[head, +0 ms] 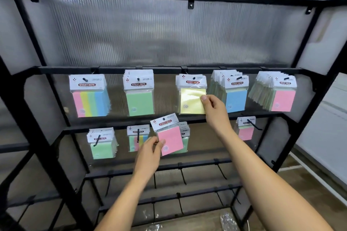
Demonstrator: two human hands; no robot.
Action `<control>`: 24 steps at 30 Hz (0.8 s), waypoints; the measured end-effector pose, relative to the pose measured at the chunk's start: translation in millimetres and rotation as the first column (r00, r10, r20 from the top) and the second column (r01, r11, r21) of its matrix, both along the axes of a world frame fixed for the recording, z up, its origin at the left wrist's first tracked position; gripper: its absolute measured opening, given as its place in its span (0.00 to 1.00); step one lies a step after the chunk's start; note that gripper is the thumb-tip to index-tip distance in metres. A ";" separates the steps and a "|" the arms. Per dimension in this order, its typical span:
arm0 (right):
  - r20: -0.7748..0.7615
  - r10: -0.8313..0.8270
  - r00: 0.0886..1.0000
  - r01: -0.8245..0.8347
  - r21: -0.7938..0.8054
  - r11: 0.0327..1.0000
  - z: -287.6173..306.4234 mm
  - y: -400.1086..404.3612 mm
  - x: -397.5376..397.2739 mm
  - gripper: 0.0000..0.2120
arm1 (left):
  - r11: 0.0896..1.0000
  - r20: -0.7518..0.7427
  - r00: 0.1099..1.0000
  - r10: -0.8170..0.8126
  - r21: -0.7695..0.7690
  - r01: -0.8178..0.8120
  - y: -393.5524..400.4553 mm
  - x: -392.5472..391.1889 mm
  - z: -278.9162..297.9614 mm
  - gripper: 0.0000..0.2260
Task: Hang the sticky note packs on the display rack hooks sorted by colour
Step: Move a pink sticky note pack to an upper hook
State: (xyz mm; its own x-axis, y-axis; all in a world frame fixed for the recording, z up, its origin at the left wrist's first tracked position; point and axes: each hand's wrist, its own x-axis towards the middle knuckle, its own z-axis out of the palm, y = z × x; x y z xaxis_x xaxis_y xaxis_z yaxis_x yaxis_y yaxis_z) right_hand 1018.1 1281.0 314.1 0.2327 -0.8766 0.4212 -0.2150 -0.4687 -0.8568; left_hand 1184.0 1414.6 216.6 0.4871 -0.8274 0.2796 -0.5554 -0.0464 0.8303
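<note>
A loose pink pack (170,135) is pinched at its lower left corner by the left hand (150,151), thumb on the front face and fingers curled behind, so the header hole at twelve o'clock is left free for a hook; the pack is tilted, its top leaning toward eleven o'clock, in front of the lower rail's packs; the right hand (214,108) is held at the yellow pack (193,100) on the upper rail, thumb and forefinger pinching its right edge at about two o'clock, probably to steady or check it; pink stock (283,99) hangs at the far three o'clock end, judged the likely destination.
</note>
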 end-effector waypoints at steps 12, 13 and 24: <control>-0.089 -0.110 0.990 0.111 0.009 0.994 -8.0 -12.3 8.8 0.15 | 0.999 0.017 0.999 -0.049 -0.008 0.049 1.9 3.4 -2.0 0.09; -0.106 -0.115 0.988 0.117 0.009 0.993 -10.6 -12.9 8.5 0.13 | 0.999 0.015 0.998 -0.053 -0.003 0.053 2.4 3.8 -2.9 0.09; -0.215 -0.063 0.975 0.095 0.142 0.985 -78.6 20.9 -42.8 0.12 | 0.978 0.000 0.978 -0.206 -0.029 0.206 0.8 -27.8 -12.1 0.10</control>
State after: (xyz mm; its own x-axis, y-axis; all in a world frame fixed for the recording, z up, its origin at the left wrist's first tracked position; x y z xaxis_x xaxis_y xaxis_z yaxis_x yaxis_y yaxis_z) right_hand 975.4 1301.9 235.5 0.2291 -0.9453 0.2324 -0.4274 -0.3122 -0.8484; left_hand 1156.2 1415.4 204.5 0.3074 -0.9020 0.3032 -0.5482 0.0925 0.8312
